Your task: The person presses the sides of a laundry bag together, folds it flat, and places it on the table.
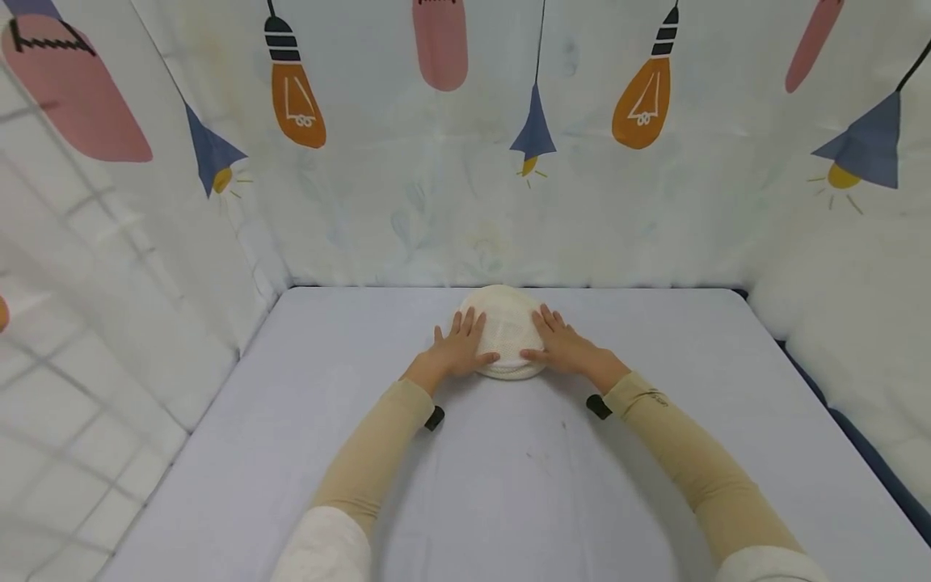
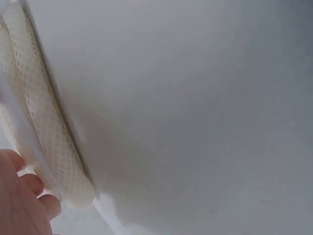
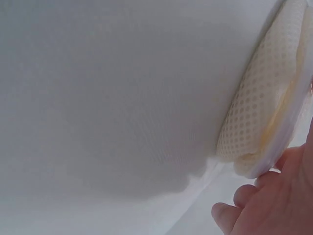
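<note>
A round, cream mesh pouch, like a laundry bag, lies at the far middle of the table, with a pale band along its near edge. My left hand rests on its left side, fingers spread and pointing away from me. On the opposite side my right hand lies the same way, thumb towards the middle. Close up in the left wrist view, the mesh edge looks thick and rolled, and the fingertips touch its side. In the right wrist view, a smooth pale strip runs beside the fingers. The pouch's contents are hidden.
A white-covered table extends beneath both arms. Behind it hangs a white cloth printed with lamps and bulbs, and more cloth encloses the left and right sides. Small black devices sit under the wrists.
</note>
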Available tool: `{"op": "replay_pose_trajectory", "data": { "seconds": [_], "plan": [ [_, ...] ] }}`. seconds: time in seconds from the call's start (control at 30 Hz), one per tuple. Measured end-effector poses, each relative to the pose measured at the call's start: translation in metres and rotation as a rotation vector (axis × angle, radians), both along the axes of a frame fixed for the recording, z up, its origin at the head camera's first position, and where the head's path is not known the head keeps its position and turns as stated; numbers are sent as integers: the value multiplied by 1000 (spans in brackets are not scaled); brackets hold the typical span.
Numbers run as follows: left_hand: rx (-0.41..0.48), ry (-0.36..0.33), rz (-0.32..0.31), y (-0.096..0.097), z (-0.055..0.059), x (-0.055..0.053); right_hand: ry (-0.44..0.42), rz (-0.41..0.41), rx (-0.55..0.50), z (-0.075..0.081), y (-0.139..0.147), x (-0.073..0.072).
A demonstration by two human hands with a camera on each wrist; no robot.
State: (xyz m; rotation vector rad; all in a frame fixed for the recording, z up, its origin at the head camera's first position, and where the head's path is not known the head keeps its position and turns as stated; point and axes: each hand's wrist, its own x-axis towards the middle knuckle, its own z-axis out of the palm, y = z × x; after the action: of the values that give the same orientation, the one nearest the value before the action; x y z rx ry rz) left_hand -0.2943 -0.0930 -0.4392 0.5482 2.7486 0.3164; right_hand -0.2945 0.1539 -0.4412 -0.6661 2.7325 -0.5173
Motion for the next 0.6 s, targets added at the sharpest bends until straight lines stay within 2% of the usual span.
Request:
{"op": "replay_pose_trajectory", "data": {
  "seconds": [0.23, 0.43, 0.6],
  "plan": [
    [6, 30, 3, -7, -4, 3, 3, 14, -15, 7, 11, 4],
    [29, 75, -9, -14, -8, 6, 23, 28, -31, 4, 23, 10],
    [19, 153, 3, -17, -7, 11, 76, -5, -35, 0, 29, 14]
  ]
}}
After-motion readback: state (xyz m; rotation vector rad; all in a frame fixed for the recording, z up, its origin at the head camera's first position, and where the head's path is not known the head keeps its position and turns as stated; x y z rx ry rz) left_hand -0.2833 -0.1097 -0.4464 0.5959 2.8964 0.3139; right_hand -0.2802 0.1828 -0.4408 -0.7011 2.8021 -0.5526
